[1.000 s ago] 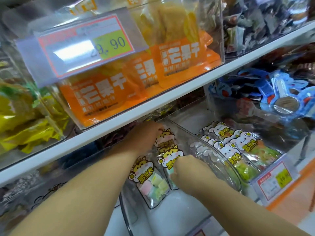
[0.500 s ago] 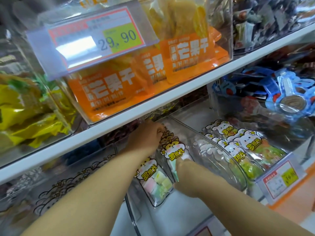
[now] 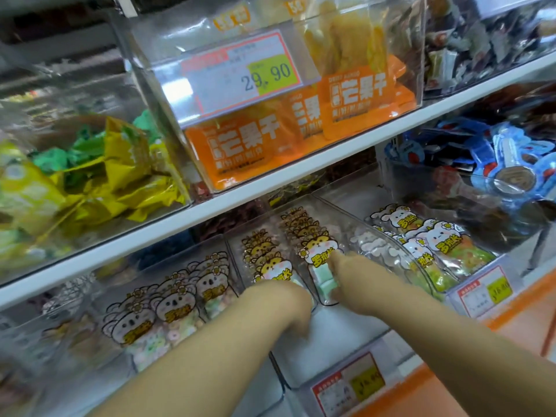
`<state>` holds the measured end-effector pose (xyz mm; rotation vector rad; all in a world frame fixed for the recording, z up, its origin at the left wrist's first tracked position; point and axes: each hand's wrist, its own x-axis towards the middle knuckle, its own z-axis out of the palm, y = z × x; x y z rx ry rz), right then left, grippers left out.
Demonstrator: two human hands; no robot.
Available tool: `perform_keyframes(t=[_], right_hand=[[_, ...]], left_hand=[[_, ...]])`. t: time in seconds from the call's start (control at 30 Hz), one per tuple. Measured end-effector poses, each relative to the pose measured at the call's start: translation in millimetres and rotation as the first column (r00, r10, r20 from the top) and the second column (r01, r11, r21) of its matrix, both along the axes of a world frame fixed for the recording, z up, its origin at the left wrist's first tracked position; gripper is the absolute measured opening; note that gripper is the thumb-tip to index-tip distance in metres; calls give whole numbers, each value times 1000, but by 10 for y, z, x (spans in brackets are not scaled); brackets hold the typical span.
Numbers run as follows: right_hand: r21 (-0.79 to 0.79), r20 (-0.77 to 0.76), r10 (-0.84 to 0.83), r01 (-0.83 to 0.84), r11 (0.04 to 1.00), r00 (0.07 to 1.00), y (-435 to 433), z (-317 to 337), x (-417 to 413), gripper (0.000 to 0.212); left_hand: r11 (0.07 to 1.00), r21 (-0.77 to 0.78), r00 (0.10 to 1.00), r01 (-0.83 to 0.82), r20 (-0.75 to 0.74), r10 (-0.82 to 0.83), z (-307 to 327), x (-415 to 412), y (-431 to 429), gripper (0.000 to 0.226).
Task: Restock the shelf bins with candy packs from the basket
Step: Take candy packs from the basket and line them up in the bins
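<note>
Two rows of hamster-print candy packs stand in a clear bin (image 3: 340, 332) on the lower shelf. My left hand (image 3: 285, 299) sits low at the foot of the left row (image 3: 264, 263), with its fingers hidden beneath it. My right hand (image 3: 346, 281) lies against the front pack of the right row (image 3: 316, 254). One of its fingers reaches straight up the right side of that pack. The front part of the bin floor is bare. The basket is out of view.
A bin of koala packs (image 3: 168, 308) stands to the left and a bin of rabbit packs (image 3: 436, 245) to the right. The white upper shelf edge (image 3: 270, 182) overhangs close above, carrying orange mango packs (image 3: 240, 149). A price tag (image 3: 349, 383) hangs on the bin front.
My left hand has drawn back from the rear of the bin to the front of the left row. My right hand has stayed on the front pack. The camera has moved closer.
</note>
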<state>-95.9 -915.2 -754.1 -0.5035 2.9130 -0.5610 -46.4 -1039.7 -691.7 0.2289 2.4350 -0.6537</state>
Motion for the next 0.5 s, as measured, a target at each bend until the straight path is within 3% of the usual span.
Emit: perform_keyframes(t=[0.07,0.17,0.33,0.4,0.5], right_hand=[[27,-28,6,-5,1000,1000,71,131,94,38],[38,-127,3,2,999,992,126,399,400,38],[-197,-330,11,-80,977,944,87,576,1385,17],[-294,-332,31,-135,946,943,73,472,1869,15],[-331,-251,127,-208,920,960,-34,144,2512,15]], left_hand=[[998,57,995,16,-99,-10,76,84,-28,26],[962,273,957,28,-284,53,301,403,-53,35],[833,522,832,183,-533,151,442,1277,-229,27],[749,623,788,226,-569,235,315,1711,-365,24],[549,816,777,181,-461,430,-116,2439,-622,22]])
